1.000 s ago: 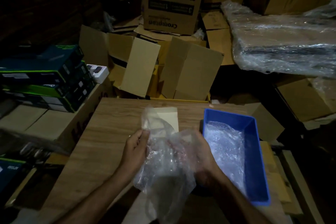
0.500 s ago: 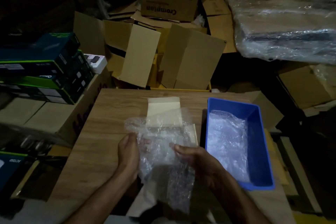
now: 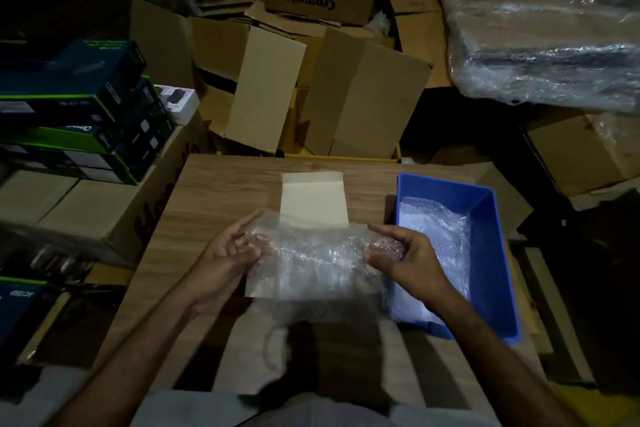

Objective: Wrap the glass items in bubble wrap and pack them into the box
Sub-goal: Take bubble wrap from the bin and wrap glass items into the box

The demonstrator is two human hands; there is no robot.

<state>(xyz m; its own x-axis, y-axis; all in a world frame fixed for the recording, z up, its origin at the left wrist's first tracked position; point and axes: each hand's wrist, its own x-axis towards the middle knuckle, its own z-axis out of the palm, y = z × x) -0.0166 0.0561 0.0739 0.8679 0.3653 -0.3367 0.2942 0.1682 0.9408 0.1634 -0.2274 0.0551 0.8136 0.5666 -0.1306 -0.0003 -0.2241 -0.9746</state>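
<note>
**Bubble wrap stretched between both hands over the worktop**

We hold a sheet of bubble wrap [image 3: 311, 260] spread out between our two hands, above the middle of the wooden worktop [image 3: 221, 191]. Our left hand [image 3: 230, 251] pinches the sheet's left edge: the thumb and lower fingers close on the plastic while the forefinger points loosely forward. Our right hand [image 3: 403, 255] has its grip curled round the bunched right edge, thumb on top and fingers tucked under. The sheet sags a little in the middle and its lower part hangs toward us, blurred.

Under the sheet lies a flat cream cardboard piece [image 3: 313, 199], its far flap showing clear of the plastic and its near part seen through it. We cannot tell whether any glass item sits inside the wrap; none shows plainly.

Just beside our right hand, on the right side of the worktop, stands a blue bin [image 3: 491, 246] with more bubble wrap [image 3: 433, 236] lying in its bottom.

Beyond the worktop stand opened cardboard boxes [image 3: 363, 97]. To the left is a stack of dark green-edged boxes [image 3: 79, 107], and at the upper right a large bundle wrapped in clear plastic [image 3: 540, 42].
</note>
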